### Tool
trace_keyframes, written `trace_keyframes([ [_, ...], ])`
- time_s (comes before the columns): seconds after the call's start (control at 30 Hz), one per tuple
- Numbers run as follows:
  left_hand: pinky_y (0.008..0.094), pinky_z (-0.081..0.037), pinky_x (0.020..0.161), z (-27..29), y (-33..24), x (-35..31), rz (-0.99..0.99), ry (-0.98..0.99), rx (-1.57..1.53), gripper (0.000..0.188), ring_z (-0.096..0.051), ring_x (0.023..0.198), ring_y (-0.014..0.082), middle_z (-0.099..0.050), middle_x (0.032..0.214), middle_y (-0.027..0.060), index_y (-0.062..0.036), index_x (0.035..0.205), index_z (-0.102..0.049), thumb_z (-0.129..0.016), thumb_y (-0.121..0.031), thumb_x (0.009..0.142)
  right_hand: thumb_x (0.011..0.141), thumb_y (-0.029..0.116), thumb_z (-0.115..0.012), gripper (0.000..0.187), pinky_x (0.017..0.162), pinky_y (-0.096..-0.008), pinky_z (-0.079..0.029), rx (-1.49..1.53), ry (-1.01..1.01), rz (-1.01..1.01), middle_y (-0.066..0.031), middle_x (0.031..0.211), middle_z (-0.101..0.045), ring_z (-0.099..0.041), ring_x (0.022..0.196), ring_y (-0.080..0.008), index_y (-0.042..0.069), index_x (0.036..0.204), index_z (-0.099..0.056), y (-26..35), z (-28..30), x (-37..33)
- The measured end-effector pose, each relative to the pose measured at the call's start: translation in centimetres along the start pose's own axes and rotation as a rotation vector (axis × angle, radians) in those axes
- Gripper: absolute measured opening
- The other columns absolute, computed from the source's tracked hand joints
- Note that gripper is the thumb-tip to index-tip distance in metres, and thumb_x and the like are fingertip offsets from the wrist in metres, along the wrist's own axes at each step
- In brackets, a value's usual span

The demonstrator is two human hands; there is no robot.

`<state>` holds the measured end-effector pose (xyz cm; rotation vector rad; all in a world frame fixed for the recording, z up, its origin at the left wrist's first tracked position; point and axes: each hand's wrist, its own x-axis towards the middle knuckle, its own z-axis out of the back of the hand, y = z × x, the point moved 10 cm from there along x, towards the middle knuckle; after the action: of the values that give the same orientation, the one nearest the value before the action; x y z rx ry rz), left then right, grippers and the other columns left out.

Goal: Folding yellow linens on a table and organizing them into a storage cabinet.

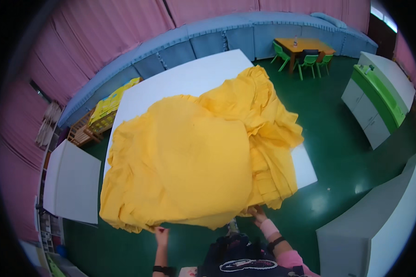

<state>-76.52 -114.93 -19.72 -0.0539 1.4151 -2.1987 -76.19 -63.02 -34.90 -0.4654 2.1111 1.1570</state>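
On a white table (198, 67), a large yellow cloth (198, 157) is lying in folds, its near edge meeting the left hand (161, 235) and the right hand (259, 215). A blue bench (240, 42) is running along the far side. A pale cabinet (344, 247) is standing at near right, a wooden table (315, 45) with green chairs (308, 61) at far right. The left hand is pinching the cloth; the right hand is touching it, but folds are hiding its fingertips, so one cannot tell the grip.

Both hands (162, 235) well apart, left fingers (160, 229) curled, forearms (162, 256) extended forward
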Motion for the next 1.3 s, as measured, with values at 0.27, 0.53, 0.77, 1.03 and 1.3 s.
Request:
trace_keyframes([
  [0.27, 0.0360, -0.038, 0.090, -16.6, -0.5, -3.2, 0.307, 0.315, -0.330, 0.069, -0.045, 0.111, 0.0252, -0.046, 0.121, 0.0086, -0.0101, 0.127, -0.033, -0.070, -0.004, 0.069, 0.075, 0.016, -0.067, 0.062, 0.094, -0.0546, -0.028, 0.000, 0.163, 0.474, -0.0065, 0.133, -0.037, -0.034, 0.123, -0.0248, 0.017, 0.129, -0.036, -0.6, 8.0, 7.4],
  [0.53, 0.0329, -0.041, 0.077, -16.1, 5.7, -0.6, 0.457, 0.232, -0.625, 0.034, -0.052, 0.097, 0.0179, -0.055, 0.107, 0.0038, -0.0106, 0.114, -0.047, -0.056, -0.008, 0.081, 0.076, 0.010, -0.064, 0.056, 0.089, -0.0420, -0.039, 0.049, -0.031, 0.166, -0.0033, 0.124, -0.046, -0.044, 0.113, -0.0199, 0.018, 0.126, -0.040, 4.2, 2.4, 2.4],
  [0.77, 0.0370, -0.040, 0.086, -14.3, 0.2, -6.6, 0.527, 0.564, -0.663, 0.043, -0.050, 0.106, 0.0229, -0.052, 0.116, 0.0072, -0.0043, 0.120, -0.044, -0.059, -0.010, 0.080, 0.078, 0.004, -0.062, 0.040, 0.077, -0.0293, -0.045, -0.212, 0.009, 0.161, -0.0013, 0.107, -0.056, -0.053, 0.095, -0.0131, 0.008, 0.116, -0.050, 7.2, 10.8, -7.0],
  [1.03, 0.0465, -0.041, 0.092, 0.6, -14.3, -12.4, 0.238, 0.632, -0.918, 0.061, -0.049, 0.110, 0.0342, -0.047, 0.123, 0.0183, 0.0033, 0.127, -0.035, -0.060, -0.012, 0.073, 0.082, 0.004, -0.054, 0.034, 0.090, -0.0317, -0.042, -0.067, -0.137, 0.800, -0.0080, 0.110, -0.054, -0.052, 0.103, -0.0185, 0.002, 0.115, -0.047, 24.8, 21.2, -34.3],
  [1.3, 0.0434, -0.045, 0.089, 8.9, -23.7, -20.9, -0.227, 0.586, -0.959, 0.072, -0.052, 0.106, 0.0326, -0.048, 0.120, 0.0202, 0.0044, 0.127, -0.034, -0.069, -0.015, 0.067, 0.090, 0.016, -0.045, 0.026, 0.084, -0.0297, -0.044, 0.105, -0.281, 1.222, -0.0083, 0.107, -0.053, -0.054, 0.097, -0.0176, 0.005, 0.114, -0.043, 30.9, 17.5, -51.4],
])
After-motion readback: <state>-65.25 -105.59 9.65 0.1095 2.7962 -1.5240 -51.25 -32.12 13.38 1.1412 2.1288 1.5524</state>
